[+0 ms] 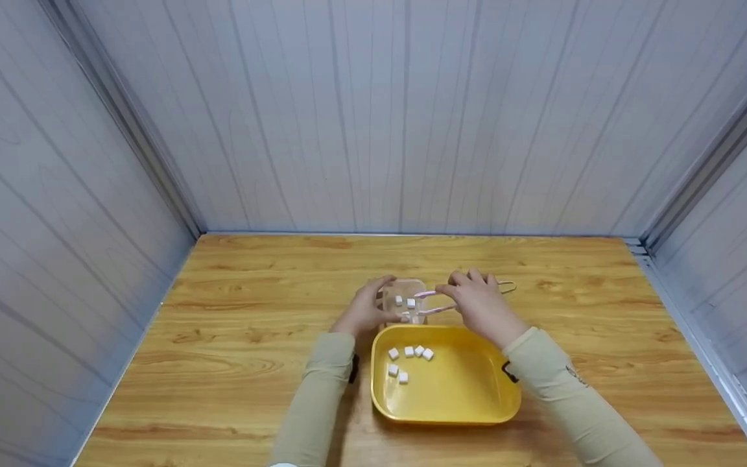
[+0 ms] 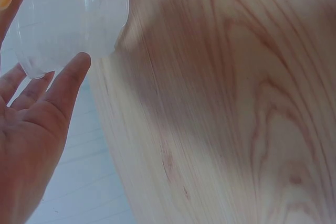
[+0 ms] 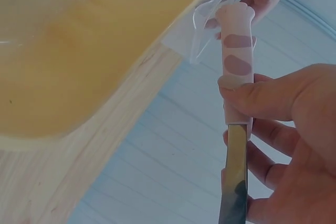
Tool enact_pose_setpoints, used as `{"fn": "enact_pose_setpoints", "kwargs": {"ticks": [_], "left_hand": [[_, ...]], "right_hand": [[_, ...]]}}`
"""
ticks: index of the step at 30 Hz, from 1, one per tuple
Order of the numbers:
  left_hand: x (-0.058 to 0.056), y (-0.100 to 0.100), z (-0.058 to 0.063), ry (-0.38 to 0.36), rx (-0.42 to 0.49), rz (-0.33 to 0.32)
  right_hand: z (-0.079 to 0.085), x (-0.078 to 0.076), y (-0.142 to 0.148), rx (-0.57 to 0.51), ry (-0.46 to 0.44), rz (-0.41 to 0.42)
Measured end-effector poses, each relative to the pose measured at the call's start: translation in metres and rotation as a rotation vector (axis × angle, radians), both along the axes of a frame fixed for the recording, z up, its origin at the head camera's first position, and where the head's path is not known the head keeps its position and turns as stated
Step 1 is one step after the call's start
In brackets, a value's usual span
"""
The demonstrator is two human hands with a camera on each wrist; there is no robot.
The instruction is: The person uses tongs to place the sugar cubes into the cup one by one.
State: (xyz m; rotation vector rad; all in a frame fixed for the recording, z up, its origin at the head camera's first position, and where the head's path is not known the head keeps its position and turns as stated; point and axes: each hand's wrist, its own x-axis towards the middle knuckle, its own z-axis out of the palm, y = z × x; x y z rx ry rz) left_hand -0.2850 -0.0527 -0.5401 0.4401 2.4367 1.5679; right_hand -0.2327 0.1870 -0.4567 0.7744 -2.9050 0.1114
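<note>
My left hand (image 1: 364,309) holds a small clear plastic box (image 1: 406,285) from its left side, thumb near and fingers at the far side. Several white cubes (image 1: 399,301) lie inside it. My right hand (image 1: 482,306) grips a pair of metal tongs (image 3: 235,174) with pink, paw-patterned tips (image 3: 238,40), thumb on one arm and fingers on the other. In the head view the tips stand apart over the box, near a white cube (image 1: 411,303); whether they touch it I cannot tell. The left wrist view shows the thumb against the box wall (image 2: 79,24).
A yellow tray (image 1: 458,389) sits just in front of the box, between the forearms. Several white cubes (image 1: 393,370) lie in its left part. The wooden table (image 1: 237,350) is bounded by pale panel walls (image 1: 373,130) at the back and sides.
</note>
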Motion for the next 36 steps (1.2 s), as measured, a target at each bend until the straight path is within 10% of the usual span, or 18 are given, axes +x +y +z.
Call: {"fn": "enact_pose_setpoints", "kwargs": {"ticks": [36], "left_hand": [[0.001, 0.001, 0.002, -0.044, 0.016, 0.007]], "right_hand": [[0.0, 0.05, -0.021, 0.047, 0.043, 0.236]]}}
